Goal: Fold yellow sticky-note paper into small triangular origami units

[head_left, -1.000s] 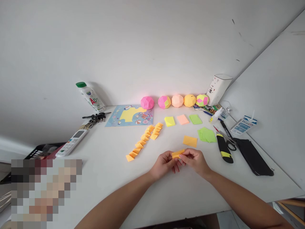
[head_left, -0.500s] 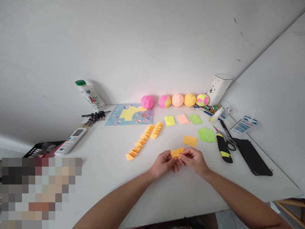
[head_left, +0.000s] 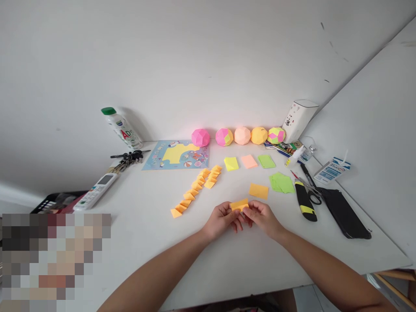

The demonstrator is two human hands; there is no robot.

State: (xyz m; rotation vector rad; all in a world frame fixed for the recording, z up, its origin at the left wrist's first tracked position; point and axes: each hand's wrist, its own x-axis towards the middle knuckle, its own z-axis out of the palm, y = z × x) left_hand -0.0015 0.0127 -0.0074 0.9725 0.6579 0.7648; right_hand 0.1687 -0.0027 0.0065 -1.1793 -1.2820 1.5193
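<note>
A small orange paper (head_left: 239, 204) with a crease across it is pinched between my left hand (head_left: 221, 221) and my right hand (head_left: 264, 218), one at each end, low over the white table. Both thumbs press on its lower edge. Just beyond my right hand lies a flat orange sheet (head_left: 259, 191). Folded orange pieces (head_left: 194, 188) form a slanting row to the left, beside a shorter row (head_left: 213, 177). Behind them are a yellow pad (head_left: 231, 164), a pink pad (head_left: 249, 161) and a green pad (head_left: 266, 161).
Paper balls, such as a pink one (head_left: 200, 138), line the wall. At right lie green sheets (head_left: 282, 183), a cutter (head_left: 304, 201), scissors (head_left: 314, 197) and a black pouch (head_left: 346, 212). A bottle (head_left: 121, 129), keys (head_left: 128, 160) and a remote (head_left: 95, 192) are at left.
The held orange paper has shifted slightly left and now sits more level. My left hand and my right hand have moved a little left with it.
</note>
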